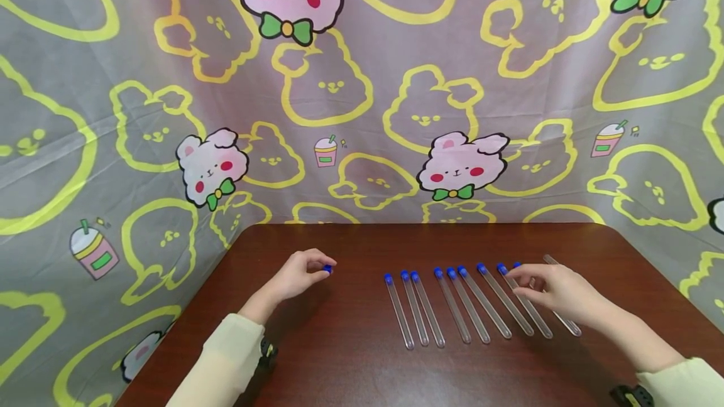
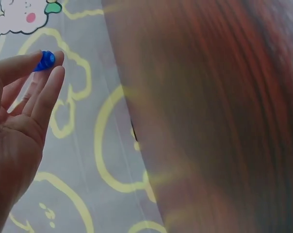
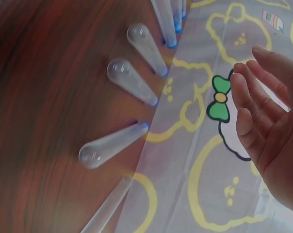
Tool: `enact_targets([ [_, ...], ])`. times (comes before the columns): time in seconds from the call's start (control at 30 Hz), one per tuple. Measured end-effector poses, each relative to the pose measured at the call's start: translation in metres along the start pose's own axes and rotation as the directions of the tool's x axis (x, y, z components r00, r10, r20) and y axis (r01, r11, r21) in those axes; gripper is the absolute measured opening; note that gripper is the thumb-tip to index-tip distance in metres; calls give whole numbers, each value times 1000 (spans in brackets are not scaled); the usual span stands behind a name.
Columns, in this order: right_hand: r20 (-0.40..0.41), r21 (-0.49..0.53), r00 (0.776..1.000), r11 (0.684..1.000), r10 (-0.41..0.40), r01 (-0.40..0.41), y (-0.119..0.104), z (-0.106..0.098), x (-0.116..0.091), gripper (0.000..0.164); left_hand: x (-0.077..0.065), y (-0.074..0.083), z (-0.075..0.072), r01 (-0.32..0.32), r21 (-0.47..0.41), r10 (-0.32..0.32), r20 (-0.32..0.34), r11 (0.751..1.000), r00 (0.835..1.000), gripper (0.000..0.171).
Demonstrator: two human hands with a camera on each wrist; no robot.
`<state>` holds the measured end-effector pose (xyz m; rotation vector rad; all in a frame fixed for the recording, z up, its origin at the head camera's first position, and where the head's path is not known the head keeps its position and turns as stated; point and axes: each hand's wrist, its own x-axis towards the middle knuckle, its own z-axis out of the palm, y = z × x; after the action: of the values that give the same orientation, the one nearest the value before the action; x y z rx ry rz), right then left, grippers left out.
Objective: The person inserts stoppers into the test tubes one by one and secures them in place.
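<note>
My left hand (image 1: 295, 274) pinches a small blue cap (image 2: 48, 60) between thumb and fingertips, above the left part of the table. On the right, my right hand (image 1: 568, 291) hovers over the end of a row of clear test tubes. Its fingers are loosely bent, and nothing shows between them in the right wrist view. Several tubes lie flat side by side with blue caps at their far ends, such as a capped test tube (image 1: 399, 313) at the left end. Partly hidden behind the right hand, an uncapped test tube (image 3: 106, 208) lies at the right end.
The brown wooden table (image 1: 339, 363) has a glossy top with rounded far corners. A grey cloth (image 1: 362, 93) printed with yellow outlines and white bunny heads hangs behind it and along both sides.
</note>
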<state>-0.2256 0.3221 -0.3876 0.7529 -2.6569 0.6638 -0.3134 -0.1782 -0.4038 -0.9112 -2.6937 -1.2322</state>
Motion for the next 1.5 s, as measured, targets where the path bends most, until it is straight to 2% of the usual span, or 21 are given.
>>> enact_targets([
  [0.17,-10,-16,1000,1000,20,-21,8,-3,-2,22,0,13,4,-69,-12,69,-6,998,998,21],
  [0.27,-12,-30,1000,999,23,-24,11,-5,-2,23,1,19,7,-85,-17,85,-14,996,996,20],
  [0.5,-27,-61,999,997,40,-41,21,-11,-4,24,0,33,13,-53,-15,53,-31,998,998,20],
  [0.73,-28,-76,995,992,96,-98,35,-17,-8,24,-9,72,9,-34,-77,32,-22,996,999,18],
  [0.8,-46,-88,995,992,89,-93,40,-18,-10,24,-10,76,9,-32,-102,30,-19,994,999,18],
  [0.93,-90,-108,994,991,64,-74,51,-20,-14,26,-6,55,17,-31,-141,29,-17,990,999,19],
  [1.03,-85,-122,991,986,100,-110,57,-22,-16,28,-2,40,24,-24,-154,22,-15,988,1000,21],
  [1.2,-27,-149,977,966,211,-213,67,-25,-18,32,-1,43,29,-27,-185,27,-4,982,1000,20],
  [1.5,16,-164,949,937,315,-308,95,-31,-24,36,0,49,39,-36,-226,44,29,973,999,17],
])
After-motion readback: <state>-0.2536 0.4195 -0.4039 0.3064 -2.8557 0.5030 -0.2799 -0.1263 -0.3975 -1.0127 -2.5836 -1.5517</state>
